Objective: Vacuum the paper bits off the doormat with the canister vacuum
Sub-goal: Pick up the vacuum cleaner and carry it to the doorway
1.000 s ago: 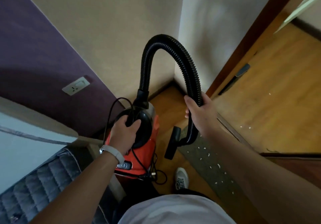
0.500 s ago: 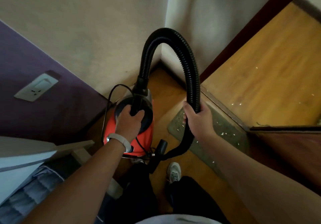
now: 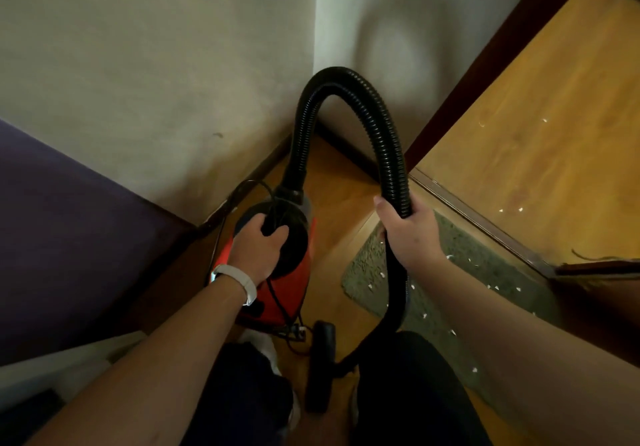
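Red vacuum: near the wall corner, left of the mat; lettering on it too blurred to read.
Left hand: fingers curled round the black top handle; white wristband.
Right hand: fingers wrapped round the hose, above the mat's left end.
Nozzle: lower than half a second ago, between the legs, off the mat.
Mat: grey-green, along the threshold; paper bits scattered on it.
Change: wall socket gone from view.
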`<state>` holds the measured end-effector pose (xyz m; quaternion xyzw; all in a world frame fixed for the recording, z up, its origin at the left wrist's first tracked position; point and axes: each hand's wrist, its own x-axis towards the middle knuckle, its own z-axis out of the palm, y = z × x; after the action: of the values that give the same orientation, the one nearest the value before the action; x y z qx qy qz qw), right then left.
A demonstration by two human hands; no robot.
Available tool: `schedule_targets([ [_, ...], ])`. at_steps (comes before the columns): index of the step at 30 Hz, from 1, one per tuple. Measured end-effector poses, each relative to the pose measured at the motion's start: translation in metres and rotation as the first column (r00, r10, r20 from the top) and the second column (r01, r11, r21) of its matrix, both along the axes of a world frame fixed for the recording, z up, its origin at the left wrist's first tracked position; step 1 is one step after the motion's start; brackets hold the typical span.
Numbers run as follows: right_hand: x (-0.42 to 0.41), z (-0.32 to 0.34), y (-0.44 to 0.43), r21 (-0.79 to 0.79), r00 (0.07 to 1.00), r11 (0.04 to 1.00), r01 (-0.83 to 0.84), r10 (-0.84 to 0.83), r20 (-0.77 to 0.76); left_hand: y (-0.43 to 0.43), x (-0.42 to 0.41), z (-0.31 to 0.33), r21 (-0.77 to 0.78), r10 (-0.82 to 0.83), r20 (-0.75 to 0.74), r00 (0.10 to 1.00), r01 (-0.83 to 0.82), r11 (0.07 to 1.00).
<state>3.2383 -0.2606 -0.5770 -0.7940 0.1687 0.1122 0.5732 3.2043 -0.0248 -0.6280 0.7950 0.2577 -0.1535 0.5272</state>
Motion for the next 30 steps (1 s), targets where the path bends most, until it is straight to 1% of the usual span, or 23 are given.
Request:
schedule_targets([
  [3,0.013,-0.053,-0.005,-0.066,0.998,0.997,-0.043,0.046,0.039,0.0,0.014,-0.054,-0.015,-0.01,0.013,1.0,0.01,1.0],
  [6,0.026,-0.099,-0.011,-0.097,0.993,0.994,-0.042,0.052,0.104,-0.002,0.026,-0.099,-0.014,-0.041,0.034,0.999,0.042,0.999],
  [10,0.038,-0.149,-0.024,-0.136,0.984,0.991,-0.018,0.042,0.175,-0.006,0.045,-0.14,0.028,-0.075,0.06,0.995,0.074,0.997],
  [15,0.035,-0.196,-0.045,-0.155,0.981,0.988,0.004,0.026,0.192,-0.015,0.053,-0.178,0.066,-0.175,0.034,0.984,0.173,0.983],
  [19,0.022,-0.216,-0.056,-0.19,0.982,0.981,-0.022,0.057,0.179,-0.019,0.048,-0.191,0.048,-0.225,-0.011,0.974,0.225,0.973],
  [24,0.01,-0.218,-0.057,-0.236,0.982,0.968,-0.082,0.119,0.148,-0.016,0.047,-0.201,0.04,-0.208,-0.023,0.978,0.208,0.977],
  [30,0.001,-0.225,-0.062,-0.211,0.983,0.977,-0.043,0.08,0.167,-0.021,0.066,-0.207,0.034,-0.192,0.009,0.981,0.191,0.981],
])
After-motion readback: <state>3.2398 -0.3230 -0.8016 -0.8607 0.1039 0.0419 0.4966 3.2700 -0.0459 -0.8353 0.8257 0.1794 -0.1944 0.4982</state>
